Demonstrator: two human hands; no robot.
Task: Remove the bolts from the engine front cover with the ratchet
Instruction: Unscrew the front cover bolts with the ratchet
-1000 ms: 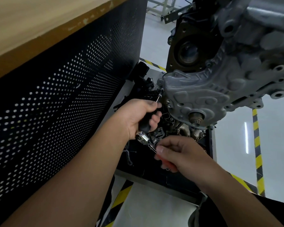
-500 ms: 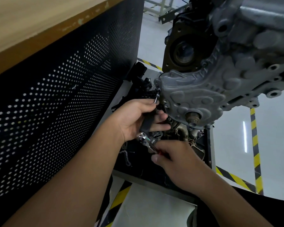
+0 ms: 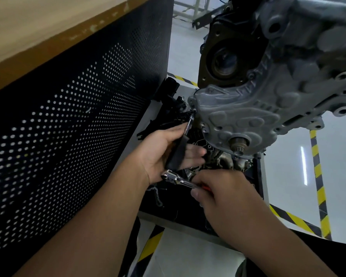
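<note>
The grey cast engine front cover [image 3: 246,114] hangs at the upper right, its crank snout [image 3: 239,145] near the bottom edge. A chrome ratchet [image 3: 177,179] carries a long extension with a black sleeve [image 3: 177,151]; its socket tip [image 3: 192,116] meets a bolt on the cover's lower left edge. My left hand [image 3: 164,150] cradles the black sleeve, thumb over it and fingers stretched out beneath. My right hand [image 3: 226,198] grips the ratchet's red handle, which is mostly hidden under the fingers.
A black perforated panel [image 3: 68,126] under a wooden bench top [image 3: 38,31] stands close on the left. Black plastic parts [image 3: 168,108] lie in a dark tray [image 3: 257,186] below the engine. Yellow-black floor tape [image 3: 318,176] runs at the right.
My left hand's fingers have loosened from a full grip on the sleeve to an outstretched cradle. My right hand swung the ratchet handle a little toward the right.
</note>
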